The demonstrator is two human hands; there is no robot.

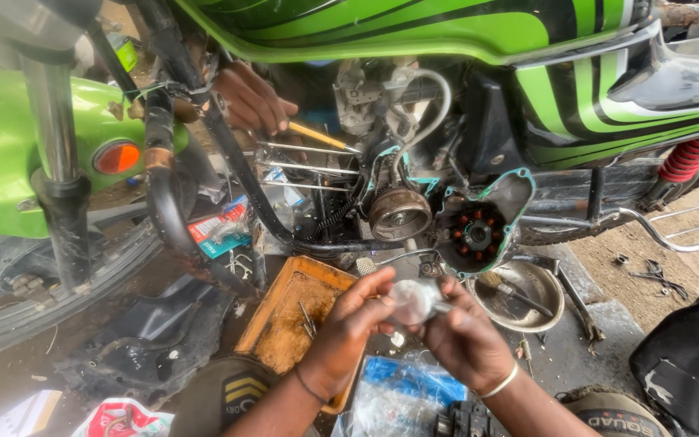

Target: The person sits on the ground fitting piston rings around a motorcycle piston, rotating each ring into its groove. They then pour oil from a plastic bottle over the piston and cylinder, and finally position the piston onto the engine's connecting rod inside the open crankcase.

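Observation:
My left hand and my right hand meet low in the middle of the view. Both grip a small pale, roundish part, blurred, with a short stub sticking out to the right. Just beyond my hands the green motorcycle's engine stands open, showing a round flywheel and a side cover with a ring of copper coils. Another person's hand reaches in from the far side and holds a yellow-handled tool near bare engine studs.
An orange tray with small bits lies left of my hands. A metal bowl holding a brush sits to the right. Plastic bags lie below my hands. The front wheel and fork stand at left, a black seat at right.

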